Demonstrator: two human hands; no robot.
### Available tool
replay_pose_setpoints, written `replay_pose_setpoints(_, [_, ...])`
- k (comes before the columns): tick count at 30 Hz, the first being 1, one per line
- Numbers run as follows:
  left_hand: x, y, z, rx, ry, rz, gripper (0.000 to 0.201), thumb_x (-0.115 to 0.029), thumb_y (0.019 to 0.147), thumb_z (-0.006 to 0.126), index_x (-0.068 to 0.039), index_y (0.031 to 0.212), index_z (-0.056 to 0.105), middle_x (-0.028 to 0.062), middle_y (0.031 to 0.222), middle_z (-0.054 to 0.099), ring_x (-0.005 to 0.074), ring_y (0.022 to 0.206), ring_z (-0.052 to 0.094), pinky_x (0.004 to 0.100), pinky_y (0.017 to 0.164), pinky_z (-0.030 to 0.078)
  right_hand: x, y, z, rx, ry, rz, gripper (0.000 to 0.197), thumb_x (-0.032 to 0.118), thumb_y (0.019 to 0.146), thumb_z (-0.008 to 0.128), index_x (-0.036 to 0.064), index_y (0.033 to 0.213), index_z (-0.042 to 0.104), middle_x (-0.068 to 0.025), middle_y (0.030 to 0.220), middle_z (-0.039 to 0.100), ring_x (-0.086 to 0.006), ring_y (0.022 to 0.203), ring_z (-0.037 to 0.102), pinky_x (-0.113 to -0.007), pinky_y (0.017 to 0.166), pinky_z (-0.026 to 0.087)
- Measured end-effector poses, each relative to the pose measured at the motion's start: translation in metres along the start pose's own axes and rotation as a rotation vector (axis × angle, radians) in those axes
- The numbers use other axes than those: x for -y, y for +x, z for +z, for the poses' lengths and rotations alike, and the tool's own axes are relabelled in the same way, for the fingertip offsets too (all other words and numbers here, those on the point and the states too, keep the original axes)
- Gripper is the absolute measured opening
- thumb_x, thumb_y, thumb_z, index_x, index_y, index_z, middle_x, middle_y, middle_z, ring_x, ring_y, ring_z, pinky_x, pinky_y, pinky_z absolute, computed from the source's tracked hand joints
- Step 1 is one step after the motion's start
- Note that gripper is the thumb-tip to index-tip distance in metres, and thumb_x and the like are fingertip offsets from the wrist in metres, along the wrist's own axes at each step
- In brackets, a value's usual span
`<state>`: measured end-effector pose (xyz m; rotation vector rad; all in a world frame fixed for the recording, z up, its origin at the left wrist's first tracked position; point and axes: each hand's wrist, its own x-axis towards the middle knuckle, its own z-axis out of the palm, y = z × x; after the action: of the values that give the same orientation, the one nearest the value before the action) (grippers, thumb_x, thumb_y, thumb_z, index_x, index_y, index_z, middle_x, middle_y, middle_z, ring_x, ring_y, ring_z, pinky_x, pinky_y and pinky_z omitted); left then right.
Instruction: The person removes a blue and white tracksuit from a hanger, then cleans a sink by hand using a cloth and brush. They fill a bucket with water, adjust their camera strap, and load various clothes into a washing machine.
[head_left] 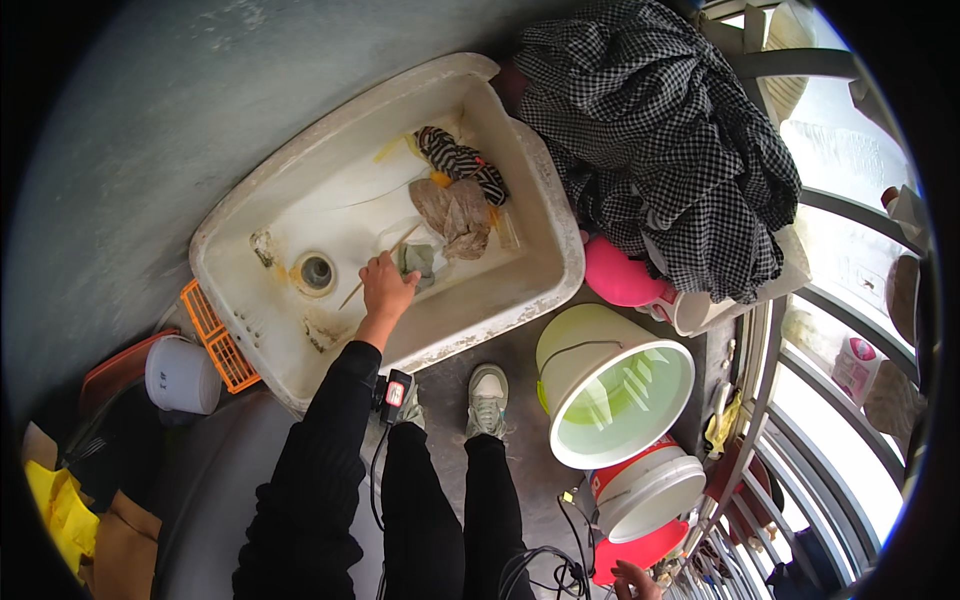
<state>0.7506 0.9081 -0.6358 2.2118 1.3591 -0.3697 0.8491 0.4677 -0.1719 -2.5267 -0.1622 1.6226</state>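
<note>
White sink (330, 185), hard, stained, round drain at left; holds grey-green rag (418, 258), thin stick (408, 237), crumpled brown cloth (460, 215) and, farther right, black-and-white striped cloth (450, 152). Left hand (388, 285) is in the sink, fingers at stick and rag; can't tell if gripping. Right hand (636, 582), near right edge, partly cut off, grip unclear. Right of sink: pale round bucket (562, 350) with clear liquid; far right, rumpled checked fabric (660, 140).
</note>
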Motion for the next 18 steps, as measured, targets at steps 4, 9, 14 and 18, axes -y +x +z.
replay_pose_setpoints(4, [-0.005, 0.021, 0.022, 0.091, -0.018, -0.235, 0.075, -0.041, 0.068, 0.084, 0.004, 0.118, 0.050, 0.0210, 0.119, 0.057, 0.0398, 0.117, 0.047, 0.0479, 0.095, 0.043, -0.022, 0.009, 0.006, -0.058, 0.053, 0.018, 0.031, 0.007, 0.096, 0.056, 0.0019, 0.127, 0.058, -0.0148, 0.114, 0.068, -0.0218, 0.107, 0.064, -0.033, 0.090, 0.048])
replay_pose_setpoints(9, [-0.002, 0.033, 0.035, 0.293, 0.045, -0.263, 0.047, -0.033, 0.069, 0.081, 0.000, 0.097, 0.062, 0.0185, 0.107, 0.063, 0.0363, 0.106, 0.056, 0.0444, 0.086, 0.049, -0.023, 0.021, 0.014, -0.039, 0.198, 0.105, 0.030, 0.008, 0.097, 0.056, 0.0024, 0.126, 0.059, -0.0141, 0.112, 0.069, -0.0220, 0.107, 0.064, -0.034, 0.092, 0.049])
replay_pose_setpoints(14, [0.003, 0.018, 0.007, 0.188, -0.102, 0.033, 0.033, -0.024, 0.068, 0.078, 0.000, 0.082, 0.060, 0.0155, 0.078, 0.063, 0.0302, 0.073, 0.061, 0.0400, 0.069, 0.050, -0.012, 0.025, 0.003, -0.001, 0.187, 0.068, 0.029, 0.008, 0.097, 0.055, 0.0019, 0.126, 0.059, -0.0155, 0.111, 0.069, -0.0260, 0.105, 0.066, -0.036, 0.091, 0.049])
replay_pose_setpoints(18, [-0.013, 0.003, -0.023, 0.189, -0.421, -0.019, 0.029, -0.014, 0.072, 0.077, -0.001, 0.078, 0.053, 0.0085, 0.069, 0.057, 0.0198, 0.062, 0.053, 0.0343, 0.062, 0.045, -0.015, 0.024, -0.001, -0.009, 0.197, 0.080, 0.030, 0.006, 0.097, 0.056, 0.0017, 0.127, 0.058, -0.0165, 0.113, 0.068, -0.0257, 0.108, 0.065, -0.036, 0.092, 0.049])
